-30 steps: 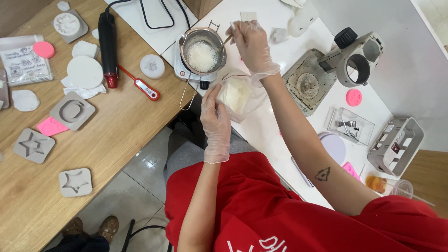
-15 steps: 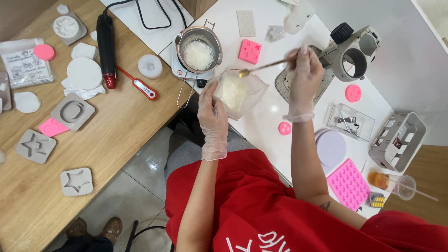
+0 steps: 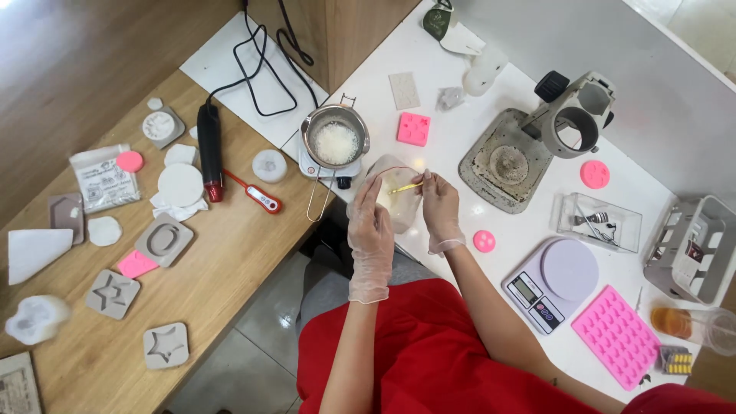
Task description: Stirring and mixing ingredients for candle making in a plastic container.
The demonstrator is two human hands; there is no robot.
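L hand [image 3: 370,222] holds 1 cup [image 3: 399,193], R hand [image 3: 440,201] 1 stick [image 3: 407,188].

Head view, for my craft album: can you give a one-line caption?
Gloved left hand holds a clear cup while right hand dips a yellow stick inside.

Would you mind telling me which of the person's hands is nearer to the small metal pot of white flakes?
The left. The left hand holds the clear cup just below the metal pot. The right hand, holding a thin stick, sits further out, past the cup.
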